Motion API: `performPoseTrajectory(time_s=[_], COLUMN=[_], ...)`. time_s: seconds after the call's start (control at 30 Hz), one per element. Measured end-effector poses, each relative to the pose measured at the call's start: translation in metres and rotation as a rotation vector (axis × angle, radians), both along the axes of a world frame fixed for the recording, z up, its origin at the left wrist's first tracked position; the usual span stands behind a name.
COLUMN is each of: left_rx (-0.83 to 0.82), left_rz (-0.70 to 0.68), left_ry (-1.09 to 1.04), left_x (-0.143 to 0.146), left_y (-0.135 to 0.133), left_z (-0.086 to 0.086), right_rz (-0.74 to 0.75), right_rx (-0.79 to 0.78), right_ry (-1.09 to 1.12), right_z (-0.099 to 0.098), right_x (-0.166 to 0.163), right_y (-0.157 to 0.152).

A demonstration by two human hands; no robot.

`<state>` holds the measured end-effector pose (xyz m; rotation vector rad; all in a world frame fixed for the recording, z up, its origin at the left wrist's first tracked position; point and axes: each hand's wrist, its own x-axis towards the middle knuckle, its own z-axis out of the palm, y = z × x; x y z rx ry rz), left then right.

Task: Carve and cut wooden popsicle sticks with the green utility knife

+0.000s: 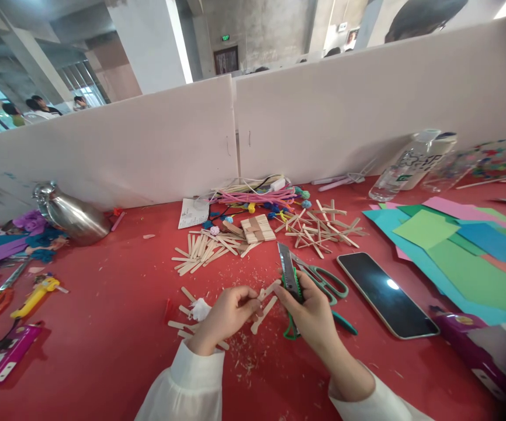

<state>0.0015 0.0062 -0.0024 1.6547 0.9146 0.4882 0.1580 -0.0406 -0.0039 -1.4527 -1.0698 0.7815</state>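
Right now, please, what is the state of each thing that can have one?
Left hand: pinching a stick
Right hand: closed around the cutter
Cutter: blade out
Phone: face up, screen dark
Grey scissors: lying flat, opening unclear
Jug: standing, lid apparently shut
Orange scissors: apparently shut

1 smartphone [387,295] lies flat beside the coloured paper sheets [476,269]. A clear bottle [393,178] stands behind the sheets. 1 metal jug [75,213] stands at left, near the white partition [148,152].
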Motion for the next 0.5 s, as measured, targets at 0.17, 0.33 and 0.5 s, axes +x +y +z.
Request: performPoseTrajectory(time_s=[0.17,0.33,0.5], left_rx=[0.225,0.269,0.346], left_rz=[0.262,0.397,0.411], left_ry=[0.043,0.091,0.121], left_x=[-0.003,-0.006,-0.005], left_y=[0.007,0.011,0.01], left_z=[0.003,0.0,-0.002], right_rz=[0.113,0.313,0.353], right_rx=[0.028,-0.01,-0.076], right_ry=[-0.139,-0.289,-0.338], right_z=[0.004,0.002,-0.003], right_x=[-0.002,-0.009,-0.011], right_y=[-0.005,-0.008,-0.007])
